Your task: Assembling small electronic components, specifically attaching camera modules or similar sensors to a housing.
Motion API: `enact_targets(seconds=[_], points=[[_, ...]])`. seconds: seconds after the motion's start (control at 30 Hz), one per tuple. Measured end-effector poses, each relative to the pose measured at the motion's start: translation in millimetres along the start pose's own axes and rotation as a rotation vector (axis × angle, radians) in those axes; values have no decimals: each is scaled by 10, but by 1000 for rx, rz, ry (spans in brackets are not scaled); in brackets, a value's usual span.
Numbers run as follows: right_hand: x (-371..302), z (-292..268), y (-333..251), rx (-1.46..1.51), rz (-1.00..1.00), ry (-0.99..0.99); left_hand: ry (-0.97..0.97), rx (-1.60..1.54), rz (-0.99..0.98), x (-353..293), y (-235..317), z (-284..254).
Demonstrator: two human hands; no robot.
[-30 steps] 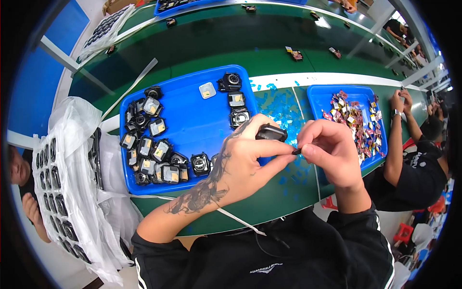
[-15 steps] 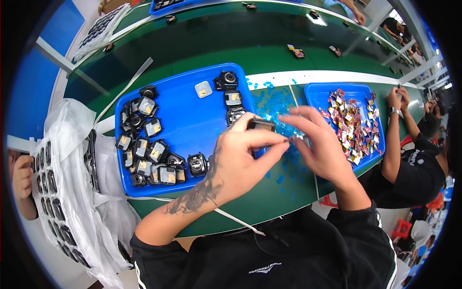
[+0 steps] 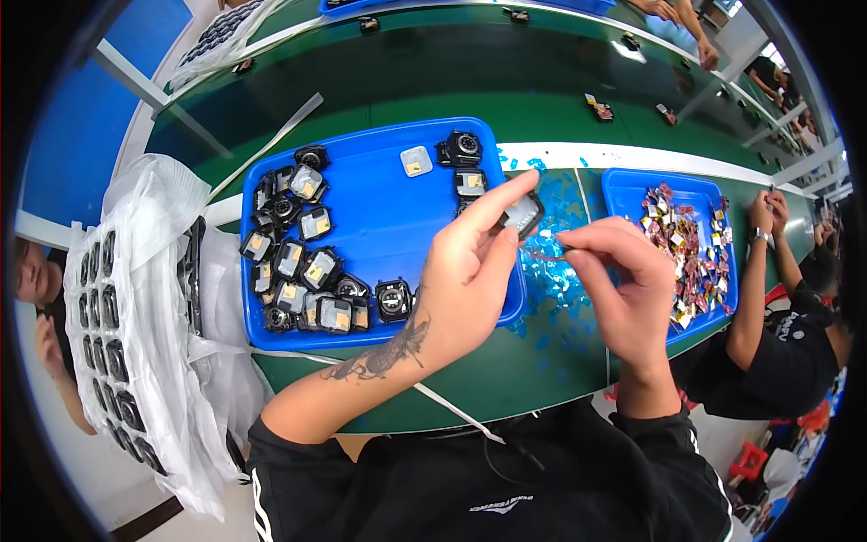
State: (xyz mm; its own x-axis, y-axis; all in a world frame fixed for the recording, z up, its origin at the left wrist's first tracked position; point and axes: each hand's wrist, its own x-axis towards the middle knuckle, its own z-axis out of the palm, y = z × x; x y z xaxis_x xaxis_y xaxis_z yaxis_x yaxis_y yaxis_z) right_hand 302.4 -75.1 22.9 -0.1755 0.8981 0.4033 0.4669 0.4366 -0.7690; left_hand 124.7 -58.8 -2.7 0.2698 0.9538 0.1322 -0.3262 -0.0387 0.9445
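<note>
Field notes, head view. My left hand [image 3: 470, 271] was raised over the right edge of the big blue tray [image 3: 379, 226], fingers closed on a small black module [image 3: 522, 215] held between thumb and forefinger, the forefinger stretched out along its top. The module sat tilted above the tray's right rim, off the table.

My right hand [image 3: 623, 280] hovered just beside it, thumb and forefinger pinched together on something thin and small; I could not tell what it was. The pinch pointed toward the module, close to it, but I could not tell if they touched.

Under both hands lay a scatter of blue film scraps [image 3: 560, 271] on the green table [image 3: 433, 90], between the two trays. In the big tray, a cluster of black modules [image 3: 298, 271] filled the left and lower part, with a few more lined up near the top right corner.

A smaller blue tray [image 3: 632, 185] to the right held a heap of coloured tabs [image 3: 686, 244]. Another person's forearm [image 3: 754, 289] reached in at its far side. To my left, a white plastic bag [image 3: 153, 298] covered racks of dark parts.
</note>
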Motion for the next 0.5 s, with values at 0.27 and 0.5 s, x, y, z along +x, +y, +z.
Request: enact_targets(seconds=[0.27, 0.5], points=[[92, 127, -68, -33, 94, -4, -116, 56, -18, -66, 13, 40], [110, 89, -99, -23, 73, 6, -138, 57, -52, -60, 25, 24]])
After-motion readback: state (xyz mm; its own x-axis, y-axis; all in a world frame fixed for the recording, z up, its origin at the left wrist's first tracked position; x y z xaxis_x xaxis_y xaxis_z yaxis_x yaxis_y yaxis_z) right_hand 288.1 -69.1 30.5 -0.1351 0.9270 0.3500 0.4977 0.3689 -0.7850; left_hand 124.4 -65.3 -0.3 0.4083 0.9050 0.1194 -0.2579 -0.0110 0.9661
